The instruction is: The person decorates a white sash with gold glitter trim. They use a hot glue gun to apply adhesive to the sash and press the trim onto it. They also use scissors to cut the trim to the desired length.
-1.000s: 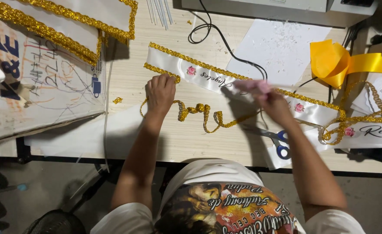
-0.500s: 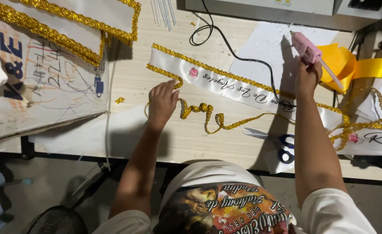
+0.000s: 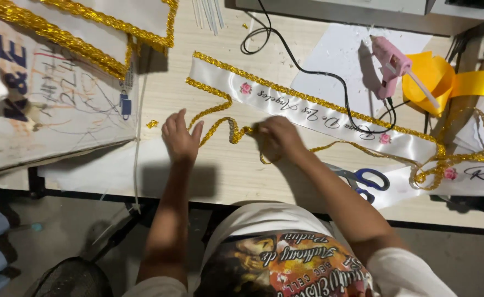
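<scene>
A white satin sash (image 3: 286,102) with gold glitter edging and small pink roses lies slanted across the wooden table (image 3: 236,170). A loose length of gold trim (image 3: 222,122) curls below its left end. My left hand (image 3: 180,137) rests flat on the table beside the trim, fingers spread. My right hand (image 3: 277,137) is closed on the gold trim just below the sash. The pink glue gun (image 3: 391,65) stands on white paper at the upper right, away from both hands.
Blue-handled scissors (image 3: 363,181) lie by my right forearm. A yellow ribbon roll (image 3: 437,82) sits at the right. A black cord (image 3: 308,71) crosses the sash. A scribbled cardboard sheet (image 3: 55,99) and gold-edged white fabric (image 3: 104,27) fill the left. Glue sticks (image 3: 209,14) lie at the top.
My right hand carried the pink glue gun up to the right, set it down on the paper, and came back to pinch the gold trim. My left hand stayed by the trim.
</scene>
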